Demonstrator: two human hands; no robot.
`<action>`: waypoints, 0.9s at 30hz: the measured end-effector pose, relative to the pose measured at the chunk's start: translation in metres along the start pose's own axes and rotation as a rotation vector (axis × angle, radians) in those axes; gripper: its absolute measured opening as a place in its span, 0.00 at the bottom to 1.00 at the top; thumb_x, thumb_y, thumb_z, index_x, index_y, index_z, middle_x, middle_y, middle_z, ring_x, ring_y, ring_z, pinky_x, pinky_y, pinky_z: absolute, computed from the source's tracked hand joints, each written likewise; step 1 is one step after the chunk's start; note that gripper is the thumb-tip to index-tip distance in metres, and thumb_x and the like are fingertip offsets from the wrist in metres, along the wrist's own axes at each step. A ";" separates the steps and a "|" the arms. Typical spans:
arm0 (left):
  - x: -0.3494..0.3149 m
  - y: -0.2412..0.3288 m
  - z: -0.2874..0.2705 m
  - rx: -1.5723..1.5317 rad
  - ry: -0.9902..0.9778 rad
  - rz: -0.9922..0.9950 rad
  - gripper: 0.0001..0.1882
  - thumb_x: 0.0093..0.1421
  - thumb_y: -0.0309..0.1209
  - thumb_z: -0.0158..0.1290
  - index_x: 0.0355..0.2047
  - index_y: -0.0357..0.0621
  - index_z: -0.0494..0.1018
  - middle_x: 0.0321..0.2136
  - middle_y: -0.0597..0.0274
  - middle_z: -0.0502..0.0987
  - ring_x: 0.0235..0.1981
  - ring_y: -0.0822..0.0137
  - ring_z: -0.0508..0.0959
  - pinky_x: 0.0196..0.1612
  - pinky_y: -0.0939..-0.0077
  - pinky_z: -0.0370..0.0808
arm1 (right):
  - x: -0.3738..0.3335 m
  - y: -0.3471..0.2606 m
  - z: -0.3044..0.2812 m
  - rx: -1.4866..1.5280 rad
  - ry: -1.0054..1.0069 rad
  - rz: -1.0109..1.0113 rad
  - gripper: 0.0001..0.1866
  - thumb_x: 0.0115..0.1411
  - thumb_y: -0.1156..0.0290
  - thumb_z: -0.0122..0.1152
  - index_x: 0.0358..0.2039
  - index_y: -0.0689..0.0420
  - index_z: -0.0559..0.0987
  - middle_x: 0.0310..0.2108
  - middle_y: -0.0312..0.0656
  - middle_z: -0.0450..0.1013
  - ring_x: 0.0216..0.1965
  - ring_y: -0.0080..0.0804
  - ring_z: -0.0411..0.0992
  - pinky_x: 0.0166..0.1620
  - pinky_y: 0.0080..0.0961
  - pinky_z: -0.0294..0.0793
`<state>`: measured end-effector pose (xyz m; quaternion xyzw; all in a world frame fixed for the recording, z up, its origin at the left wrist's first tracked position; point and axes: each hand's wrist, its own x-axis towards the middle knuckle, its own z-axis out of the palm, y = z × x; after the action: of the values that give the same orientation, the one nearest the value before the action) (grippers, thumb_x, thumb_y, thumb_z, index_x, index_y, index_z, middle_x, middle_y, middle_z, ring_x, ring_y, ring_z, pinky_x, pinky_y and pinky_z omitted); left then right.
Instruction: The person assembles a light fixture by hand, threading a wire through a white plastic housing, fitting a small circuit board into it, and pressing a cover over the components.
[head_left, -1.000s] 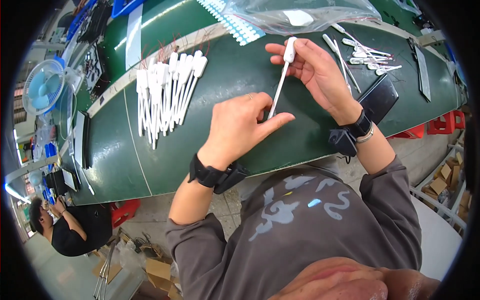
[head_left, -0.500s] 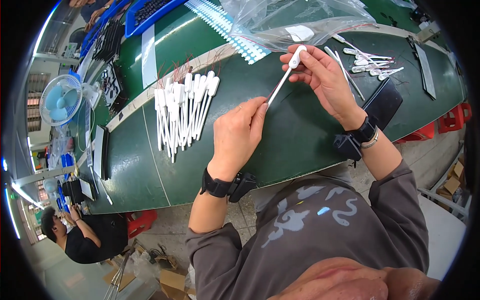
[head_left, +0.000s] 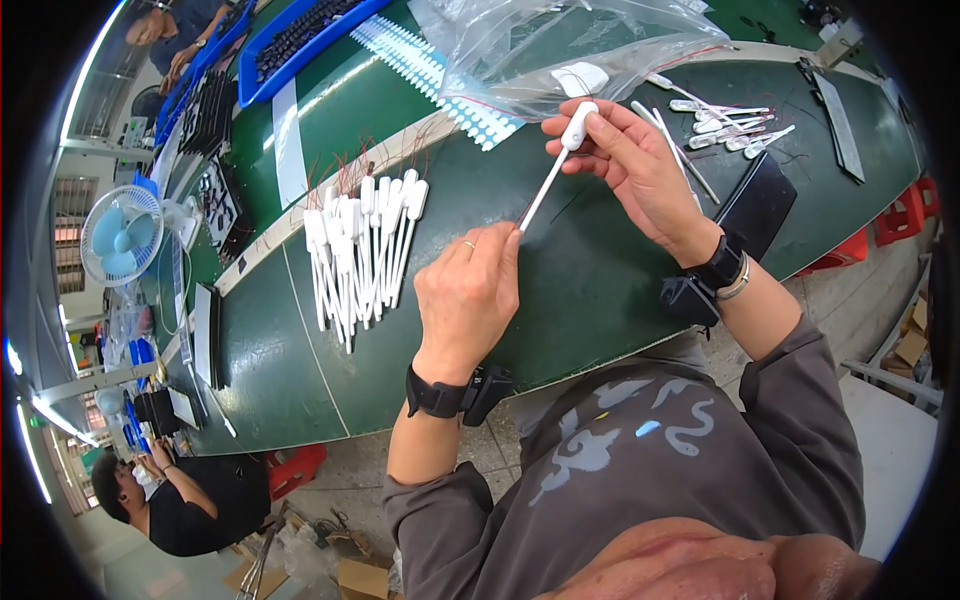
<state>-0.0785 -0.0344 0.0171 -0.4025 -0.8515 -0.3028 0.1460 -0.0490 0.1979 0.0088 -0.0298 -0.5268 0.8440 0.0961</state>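
Note:
Between my hands, a white plastic stick with a thick oval head [head_left: 543, 193] slants over the table, its head up and to the right. My right hand [head_left: 645, 185] pinches the oval head between thumb and fingers. The thin lower end is gripped by my left hand [head_left: 465, 300], thumb pressed to the fingers; a red wire runs by the shaft there. Left of my left hand lies a bundle of similar white sticks [head_left: 365, 235] with thin red wires at their heads. Several more sticks, some with clear-looking heads [head_left: 735, 130], lie beyond my right hand.
A dark flat case [head_left: 757, 205] lies right of my right wrist. Clear plastic bags [head_left: 600, 35] cover the far middle, beside a sheet of white dots [head_left: 440, 85]. A blue tray [head_left: 245, 70] of black parts stands far left. Two people sit or stand at the left.
The whole view has shifted slightly, with the table's things appearing lower and further left. Both hands keep their grip on the white stick; their hold looks the same.

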 end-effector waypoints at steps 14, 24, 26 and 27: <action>-0.001 -0.006 -0.001 -0.051 -0.154 -0.140 0.07 0.69 0.32 0.54 0.33 0.44 0.74 0.22 0.54 0.78 0.23 0.49 0.78 0.25 0.56 0.73 | -0.002 -0.004 0.005 -0.061 -0.121 -0.140 0.18 0.75 0.65 0.50 0.59 0.62 0.73 0.53 0.49 0.77 0.50 0.33 0.79 0.50 0.25 0.78; 0.004 -0.005 -0.006 -0.115 -0.387 -0.259 0.09 0.70 0.35 0.50 0.36 0.44 0.75 0.26 0.51 0.79 0.27 0.43 0.79 0.30 0.51 0.74 | -0.016 -0.014 0.017 -0.226 -0.209 -0.197 0.17 0.72 0.71 0.56 0.57 0.65 0.75 0.49 0.50 0.79 0.49 0.33 0.79 0.48 0.27 0.80; 0.003 -0.005 -0.006 -0.109 -0.404 -0.269 0.09 0.70 0.35 0.50 0.37 0.45 0.76 0.27 0.51 0.79 0.28 0.43 0.79 0.31 0.51 0.74 | -0.018 -0.015 0.018 -0.222 -0.225 -0.200 0.17 0.71 0.71 0.57 0.57 0.65 0.76 0.49 0.49 0.80 0.49 0.32 0.79 0.48 0.27 0.80; 0.002 -0.006 -0.005 -0.115 -0.369 -0.237 0.08 0.70 0.35 0.51 0.38 0.45 0.77 0.27 0.52 0.80 0.27 0.45 0.79 0.30 0.54 0.74 | -0.019 -0.015 0.018 -0.221 -0.233 -0.202 0.17 0.71 0.71 0.57 0.57 0.65 0.76 0.49 0.49 0.80 0.49 0.32 0.79 0.48 0.27 0.80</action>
<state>-0.0843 -0.0396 0.0196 -0.3557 -0.8865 -0.2872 -0.0720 -0.0310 0.1846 0.0298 0.1107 -0.6242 0.7649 0.1147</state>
